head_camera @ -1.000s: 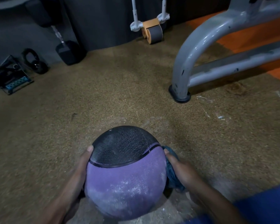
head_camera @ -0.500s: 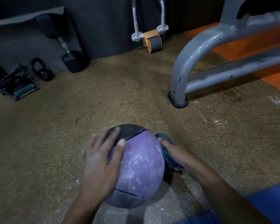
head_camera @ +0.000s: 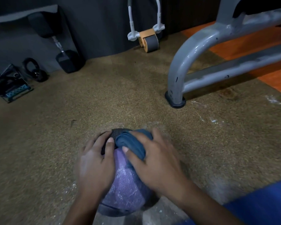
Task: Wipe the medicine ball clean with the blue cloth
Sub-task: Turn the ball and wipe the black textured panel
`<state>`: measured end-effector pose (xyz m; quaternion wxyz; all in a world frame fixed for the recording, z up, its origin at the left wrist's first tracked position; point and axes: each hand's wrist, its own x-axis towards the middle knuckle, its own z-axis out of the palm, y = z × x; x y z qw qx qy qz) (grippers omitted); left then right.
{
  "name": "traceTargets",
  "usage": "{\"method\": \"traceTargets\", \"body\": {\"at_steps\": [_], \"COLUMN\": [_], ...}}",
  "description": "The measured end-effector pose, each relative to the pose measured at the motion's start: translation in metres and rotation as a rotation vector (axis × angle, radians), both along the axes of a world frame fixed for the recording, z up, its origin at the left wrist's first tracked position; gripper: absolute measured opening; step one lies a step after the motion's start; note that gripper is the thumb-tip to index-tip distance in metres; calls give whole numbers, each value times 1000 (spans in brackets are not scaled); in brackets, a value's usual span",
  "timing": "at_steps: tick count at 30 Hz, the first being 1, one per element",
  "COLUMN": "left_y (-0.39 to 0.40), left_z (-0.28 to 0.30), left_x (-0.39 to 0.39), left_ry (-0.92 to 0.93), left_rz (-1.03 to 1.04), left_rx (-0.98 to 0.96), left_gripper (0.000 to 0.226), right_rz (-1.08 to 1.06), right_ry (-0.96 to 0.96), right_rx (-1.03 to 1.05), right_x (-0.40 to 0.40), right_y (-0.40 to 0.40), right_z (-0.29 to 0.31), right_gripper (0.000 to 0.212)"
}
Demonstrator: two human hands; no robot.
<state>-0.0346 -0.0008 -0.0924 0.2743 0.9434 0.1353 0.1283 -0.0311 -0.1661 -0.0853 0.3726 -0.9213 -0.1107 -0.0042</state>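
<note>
A purple and black medicine ball (head_camera: 126, 190) rests on the brown floor mat low in the middle of the view, with pale dust on its purple panel. My left hand (head_camera: 96, 161) lies flat on the ball's upper left side, fingers spread over the black panel. On top of the ball my right hand (head_camera: 154, 161) presses the bunched blue cloth (head_camera: 131, 142) against its upper right part. Both hands hide much of the ball's top.
A grey metal bench frame (head_camera: 177, 75) stands at the right, its foot on the mat. An ab roller (head_camera: 148, 39), a dumbbell (head_camera: 66, 60), a small kettlebell (head_camera: 35, 70) and a rack (head_camera: 10, 85) line the far wall. White dust lies around the ball.
My right hand has brought the blue cloth from the ball's right side up onto its top. My left hand stays on the ball's upper left, which has rolled slightly.
</note>
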Motion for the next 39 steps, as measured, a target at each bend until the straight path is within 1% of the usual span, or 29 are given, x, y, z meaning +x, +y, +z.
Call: {"method": "traceTargets", "body": {"at_steps": [2,3,4,5,6,8,9,11,14,15,16,17,19,20,21,23,25,27,28,30,31,32,34,35,37,39], "left_y": [0,-2,-3,-5,-7,-8,-8,-7,-7,-7,-7,-7,-7,-7,-8,-9,-9,-7,-6,-5,-6,-6,-7,-7,-6,-6], "left_z": [-2,-1,0,1,2,4,4,4,3,3,3,2,2,2,3,5,7,8,8,10,11,11,13,14,14,16], "left_x": [-4,-5,-6,-5,-3,0,2,5,5,4,3,2,2,3,4,8,14,20,22,25,25,25,24,24,25,28], "left_ry": [-28,-29,-18,-3,16,40,42,36,38,33,28,21,14,15,21,34,45,68,82,94,95,95,95,97,109,120], "left_rz": [-3,10,24,36,44,41,34,19,0,-7,-11,-8,19,34,46,51,46,39,37,29,30,31,44,58,83,99], "left_rx": [-13,-21,-29,-34,-37,-32,-25,-10,13,17,20,24,25,18,6,-15,-12,-13,-16,-28,-37,-41,-51,-64,-90,-109], "left_gripper": [55,54,54,55,56,60,62,62,59,61,62,63,62,61,60,55,46,41,41,43,42,42,47,50,51,52], "right_rz": [-24,-64,-117,-172,-217,-269,-273,-219,-80,-62,-58,-75,-159,-215,-262,-312,-334,-284,-236,-134,-110,-103,-146,-191,-279,-308], "right_ry": [47,116,199,276,337,378,343,210,17,-13,-6,40,221,310,374,425,349,189,114,-2,-12,36,247,315,395,399], "right_rx": [101,199,305,389,428,430,422,350,167,120,109,143,342,436,478,494,487,358,281,143,118,159,375,427,426,454], "right_x": [19,29,37,42,42,28,17,-7,-15,-7,4,19,45,53,55,39,11,-11,-15,-5,6,19,46,57,56,34], "right_y": [-3,-7,-13,-19,-24,-30,-32,-32,-22,-17,-13,-11,-16,-20,-24,-29,-30,-27,-24,-17,-16,-15,-19,-21,-25,-27], "right_z": [-6,-14,-27,-39,-47,-58,-57,-46,-14,-11,-11,-19,-41,-55,-67,-81,-76,-56,-45,-27,-22,-22,-39,-54,-75,-76], "right_gripper": [39,29,25,26,29,34,33,29,46,46,42,36,27,26,27,28,35,50,53,48,43,37,23,24,28,28]}}
